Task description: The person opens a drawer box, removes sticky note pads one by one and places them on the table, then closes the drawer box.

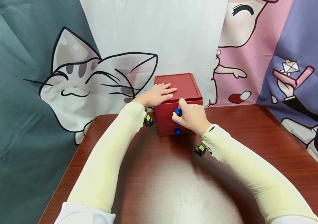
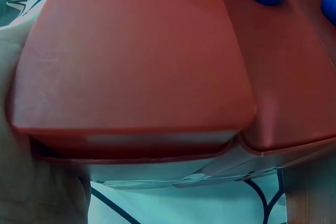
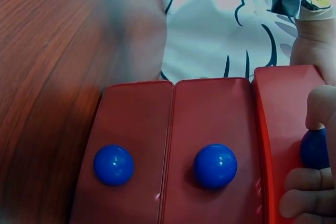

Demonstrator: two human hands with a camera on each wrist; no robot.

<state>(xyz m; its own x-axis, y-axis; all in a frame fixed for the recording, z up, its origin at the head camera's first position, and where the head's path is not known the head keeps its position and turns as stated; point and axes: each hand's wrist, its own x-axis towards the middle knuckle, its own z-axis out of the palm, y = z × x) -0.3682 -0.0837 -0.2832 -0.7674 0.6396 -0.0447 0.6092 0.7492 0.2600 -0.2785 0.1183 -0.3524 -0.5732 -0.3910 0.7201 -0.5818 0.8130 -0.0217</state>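
Note:
A small red drawer cabinet (image 1: 185, 84) with blue knobs stands at the far side of the table. My left hand (image 1: 157, 94) rests on its top at the left, fingers extended. At the front, my right hand (image 1: 193, 115) pinches the top knob (image 3: 314, 150) between thumb and curled fingers. The top drawer (image 2: 131, 56) juts out a little past the drawers below. In the right wrist view, the middle knob (image 3: 215, 166) and bottom knob (image 3: 114, 165) sit on drawer fronts that lie level with each other. The drawer's inside is hidden.
The brown wooden table (image 1: 159, 186) extends in front of and beside the cabinet. Behind it hangs a cartoon-printed cloth (image 1: 187, 37), close to the cabinet's back. Each wrist carries a small black camera (image 1: 200, 150).

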